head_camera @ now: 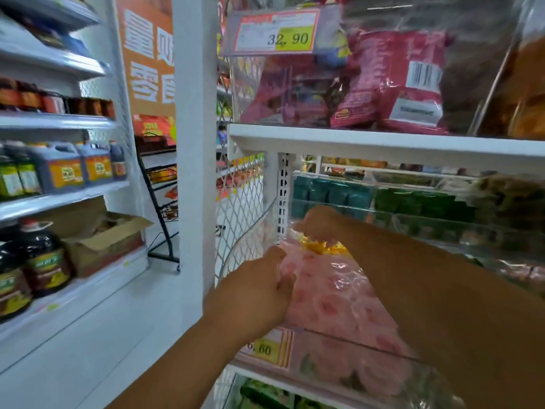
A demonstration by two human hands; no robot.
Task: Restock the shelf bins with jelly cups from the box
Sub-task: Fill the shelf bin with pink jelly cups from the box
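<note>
Nearest: yellow-and-red price tag (267, 348) reading "6.60", fixed to the front lip of the clear plastic shelf bin (368, 376).

In that bin: pale pink jelly cups in a crinkled clear plastic bag (339, 302), filling the compartment. The bag's long axis runs from the bin's front lip back toward its rear left corner; individual cup orientation cannot be told through the wrapping.

Left hand (259, 293): at the bin's left edge, fingers curled loosely against the side of the bag, touching the plastic.

Right hand (320, 224): farther in, at the bag's rear end, fingers bunched downward, pinching the plastic above a cluster of yellow jelly cups (320, 247).

Behind the bin: white perforated shelf upright (283, 196); green packets (413, 202) in neighbouring clear bins.

Above the bin: white shelf board (383, 143), carrying pink-red snack bags (392, 81) and a "32.90" price tag (274, 32).
</note>
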